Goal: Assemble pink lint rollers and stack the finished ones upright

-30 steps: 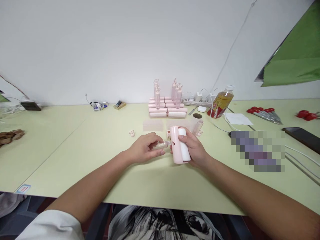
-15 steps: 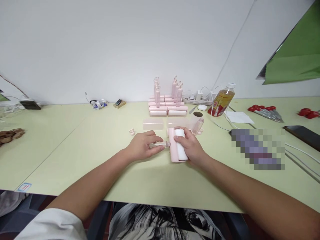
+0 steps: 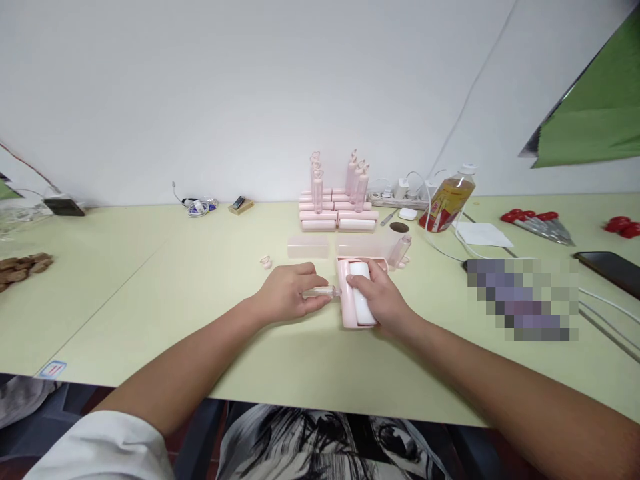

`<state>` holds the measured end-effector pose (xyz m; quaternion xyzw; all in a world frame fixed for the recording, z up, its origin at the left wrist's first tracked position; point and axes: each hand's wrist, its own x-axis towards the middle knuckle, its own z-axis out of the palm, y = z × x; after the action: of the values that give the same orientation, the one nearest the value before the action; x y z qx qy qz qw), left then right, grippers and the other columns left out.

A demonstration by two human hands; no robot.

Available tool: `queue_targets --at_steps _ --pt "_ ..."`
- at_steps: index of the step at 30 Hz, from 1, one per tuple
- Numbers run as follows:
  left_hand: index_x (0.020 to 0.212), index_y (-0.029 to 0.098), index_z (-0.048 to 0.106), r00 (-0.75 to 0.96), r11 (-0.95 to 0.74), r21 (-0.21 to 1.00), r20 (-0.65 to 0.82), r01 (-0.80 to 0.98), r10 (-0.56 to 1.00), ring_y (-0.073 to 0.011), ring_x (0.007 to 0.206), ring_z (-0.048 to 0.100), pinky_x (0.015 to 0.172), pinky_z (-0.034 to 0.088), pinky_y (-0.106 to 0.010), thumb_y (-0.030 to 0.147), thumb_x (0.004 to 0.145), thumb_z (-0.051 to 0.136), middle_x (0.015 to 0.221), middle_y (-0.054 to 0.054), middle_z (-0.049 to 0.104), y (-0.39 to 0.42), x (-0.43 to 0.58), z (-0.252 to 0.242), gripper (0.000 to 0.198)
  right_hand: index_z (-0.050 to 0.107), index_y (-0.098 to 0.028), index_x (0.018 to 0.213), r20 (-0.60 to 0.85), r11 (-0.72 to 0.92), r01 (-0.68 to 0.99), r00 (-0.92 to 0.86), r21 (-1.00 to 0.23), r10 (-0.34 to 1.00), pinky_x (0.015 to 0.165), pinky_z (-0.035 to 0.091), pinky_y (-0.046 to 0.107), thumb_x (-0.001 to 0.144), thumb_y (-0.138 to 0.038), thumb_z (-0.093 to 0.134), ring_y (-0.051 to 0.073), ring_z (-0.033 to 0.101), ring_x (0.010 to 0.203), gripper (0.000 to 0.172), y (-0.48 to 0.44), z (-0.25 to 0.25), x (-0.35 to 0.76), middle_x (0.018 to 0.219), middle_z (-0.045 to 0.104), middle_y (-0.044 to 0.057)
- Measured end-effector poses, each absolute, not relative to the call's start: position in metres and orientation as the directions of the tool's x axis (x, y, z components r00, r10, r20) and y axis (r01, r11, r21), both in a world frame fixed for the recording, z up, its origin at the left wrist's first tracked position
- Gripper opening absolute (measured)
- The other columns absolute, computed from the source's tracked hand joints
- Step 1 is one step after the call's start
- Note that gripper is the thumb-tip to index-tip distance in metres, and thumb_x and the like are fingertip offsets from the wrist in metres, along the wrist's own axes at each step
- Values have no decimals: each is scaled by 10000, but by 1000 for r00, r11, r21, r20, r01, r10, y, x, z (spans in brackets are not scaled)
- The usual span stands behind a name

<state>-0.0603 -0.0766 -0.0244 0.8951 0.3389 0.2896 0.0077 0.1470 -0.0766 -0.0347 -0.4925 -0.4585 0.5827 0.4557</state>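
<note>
My right hand [image 3: 386,297] is wrapped round a pink lint roller head [image 3: 346,300], its thumb on the white roll [image 3: 361,308]. In my left hand [image 3: 287,293] is a clear plastic handle [image 3: 320,291], gripped between thumb and fingers. The handle's right end meets the left side of the roller head; whether it is fixed there I cannot tell. Just behind lie two translucent pink covers [image 3: 307,247]. Another clear handle [image 3: 400,252] stands tilted beyond my right hand, and a small pink ring-shaped cap [image 3: 265,262] lies beyond my left.
Pink lint rollers [image 3: 319,221] are stacked by the wall, with several handles [image 3: 318,192] upright on them. Right of these are a power strip [image 3: 397,200], a drink bottle [image 3: 447,200], cables, a paper sheet [image 3: 483,234] and a phone [image 3: 613,272]. Brown pieces [image 3: 23,268] lie far left.
The view has shifted slightly. Both hands keep their hold on the handle and the lint roller head, with almost no movement between them.
</note>
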Motion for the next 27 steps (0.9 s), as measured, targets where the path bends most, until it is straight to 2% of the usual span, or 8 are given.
queue_targets --at_steps 14,23,27 --pt "931 174 700 600 -796 176 570 579 562 -108 603 571 532 415 -221 388 867 582 745 -27 614 -78 -59 -25 253 553 -267 1026 -170 -186 -134 -125 -973 977 621 456 314 714 -357 677 177 560 670 347 -79 -34 147 790 607 -28" --pt "957 182 683 592 -806 125 615 579 521 -104 621 580 538 424 -210 405 877 575 758 -32 626 -78 -63 -15 261 565 -253 991 -174 -196 -209 -116 -958 978 581 471 306 680 -342 694 189 591 675 349 -77 -24 149 778 611 -13" --pt "959 175 681 543 -800 137 666 584 510 -92 597 566 522 419 -200 383 856 614 748 -25 627 -76 -70 -10 241 533 -261 989 -188 -210 -280 -105 -937 977 550 489 335 668 -352 698 195 605 608 373 -76 -16 152 737 618 -20"
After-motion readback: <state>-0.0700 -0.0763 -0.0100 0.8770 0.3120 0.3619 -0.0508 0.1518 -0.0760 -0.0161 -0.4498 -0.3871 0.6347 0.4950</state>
